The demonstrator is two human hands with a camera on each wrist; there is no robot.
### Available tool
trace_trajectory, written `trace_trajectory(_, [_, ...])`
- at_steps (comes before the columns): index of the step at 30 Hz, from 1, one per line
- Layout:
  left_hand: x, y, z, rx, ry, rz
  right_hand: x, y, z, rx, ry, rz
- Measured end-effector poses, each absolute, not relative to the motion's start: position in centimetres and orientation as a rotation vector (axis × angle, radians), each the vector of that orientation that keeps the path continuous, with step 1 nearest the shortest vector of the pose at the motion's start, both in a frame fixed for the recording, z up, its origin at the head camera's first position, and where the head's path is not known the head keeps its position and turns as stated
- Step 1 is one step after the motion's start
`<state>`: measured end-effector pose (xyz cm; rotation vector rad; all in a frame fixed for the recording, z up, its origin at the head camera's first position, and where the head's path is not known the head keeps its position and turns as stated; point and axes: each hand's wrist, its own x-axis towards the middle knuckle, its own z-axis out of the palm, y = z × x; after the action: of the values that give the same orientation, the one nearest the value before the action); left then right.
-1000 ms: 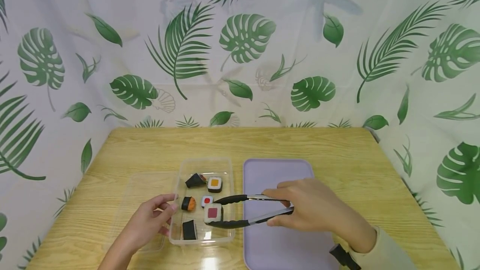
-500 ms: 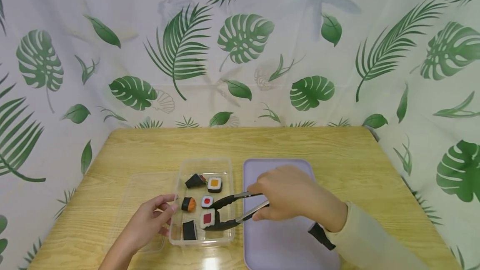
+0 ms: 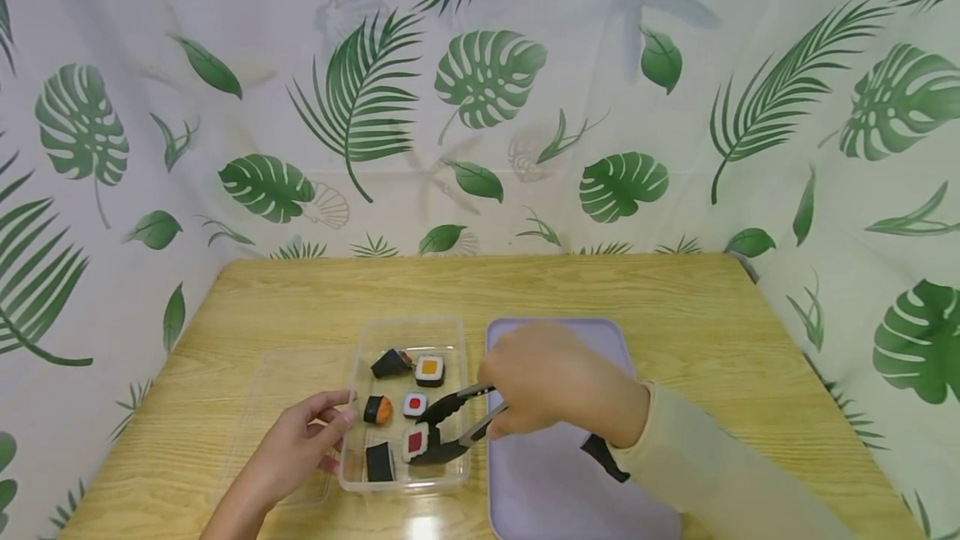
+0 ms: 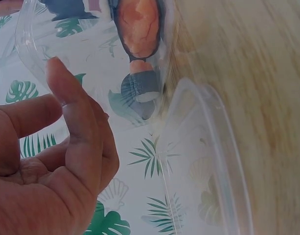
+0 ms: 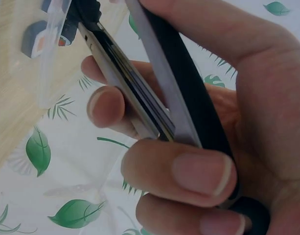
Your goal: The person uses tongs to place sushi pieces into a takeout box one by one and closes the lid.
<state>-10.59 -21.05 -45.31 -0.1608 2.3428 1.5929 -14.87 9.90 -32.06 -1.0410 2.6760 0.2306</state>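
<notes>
My left hand (image 3: pixel 303 440) holds the left wall of a clear plastic container (image 3: pixel 354 357), fingers bent. In my right hand (image 3: pixel 540 382) is a pair of metal tongs (image 3: pixel 480 427) with black tips, reaching over the container's right wall. Between the tips sits a toy sushi roll (image 3: pixel 416 442) with a dark red centre, slightly tilted. Whether the tips press on it I cannot tell. Near it lie a roll with a red dot (image 3: pixel 415 405), a roll with an orange centre (image 3: pixel 430 368), an orange-topped sushi (image 3: pixel 378 409), a black-wrapped piece (image 3: pixel 380 462) and a black cone (image 3: pixel 390 363).
A lilac tray (image 3: pixel 558 473) stands to the right of the container, partly under my right arm. To the left, a clear lid (image 3: pixel 258 423) lies on the wooden table (image 3: pixel 300 298). A leaf-print cloth (image 3: pixel 480 107) hangs behind and at both sides.
My right hand has moved left with the tongs, and the tongs look more steeply held. The red-centred roll shifted slightly left and tilted. My left hand stays in place.
</notes>
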Motion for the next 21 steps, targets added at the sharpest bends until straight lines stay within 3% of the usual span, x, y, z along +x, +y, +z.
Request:
trace_trajectory(12, [-10.7, -21.1, -45.4, -0.165, 2.35, 1.575, -14.3, 8.1, -32.2, -0.975, 2.659, 0.413])
trace_trajectory(21, [-10.6, -21.0, -45.5, -0.168, 2.344, 1.586, -14.2, 9.4, -32.7, -0.974, 2.693, 0.264])
